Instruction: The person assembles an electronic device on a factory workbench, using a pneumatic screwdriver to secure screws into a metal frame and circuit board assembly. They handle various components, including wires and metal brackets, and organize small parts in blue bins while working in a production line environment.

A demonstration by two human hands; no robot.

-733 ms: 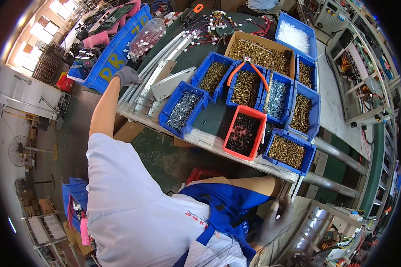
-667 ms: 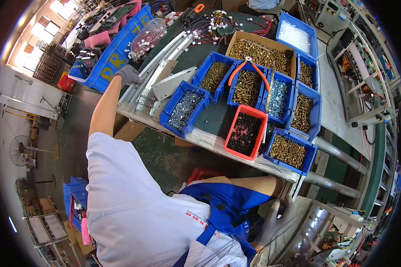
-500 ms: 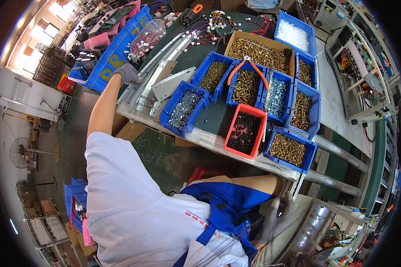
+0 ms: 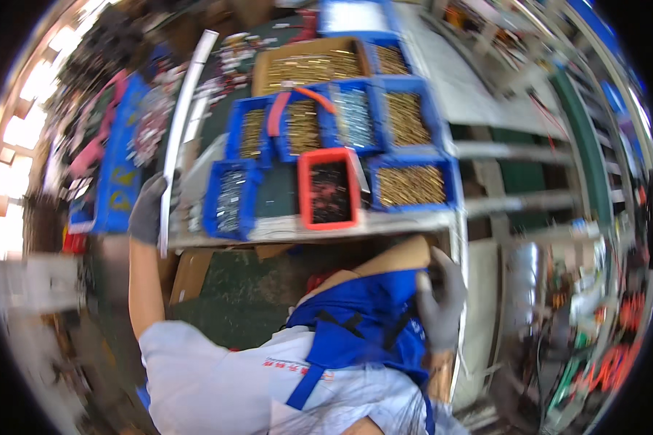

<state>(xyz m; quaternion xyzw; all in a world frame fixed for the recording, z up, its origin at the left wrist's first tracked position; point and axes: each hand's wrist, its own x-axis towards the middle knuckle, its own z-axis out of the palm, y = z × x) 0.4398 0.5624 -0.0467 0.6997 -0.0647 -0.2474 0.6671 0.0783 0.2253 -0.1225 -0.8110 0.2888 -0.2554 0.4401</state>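
Observation:
My left hand (image 4: 149,209), in a grey glove, is closed around the lower part of a long, narrow silver metal rail (image 4: 184,119). The rail is raised at the table's left side, its far end pointing away from me. My right hand (image 4: 442,303), also grey-gloved, is over my lap by the table's right front corner. Its thumb and fingers are apart, with nothing seen between them. Nearest the table's front edge are a red bin (image 4: 329,225) of small black parts, a blue bin (image 4: 228,230) of silver screws and a blue bin (image 4: 451,190) of brass-coloured parts.
Orange-handled pliers (image 4: 277,114) lie across the blue bins. Behind them is a cardboard box (image 4: 263,75) of brass-coloured pieces. More metal rails (image 4: 196,116) lie on the table's left part. A large blue crate (image 4: 116,190) stands at the left. Motion blurs much of the scene.
My left hand has taken hold of a metal rail and lifted it from the pile. The right hand has risen toward the table corner. The whole view has turned.

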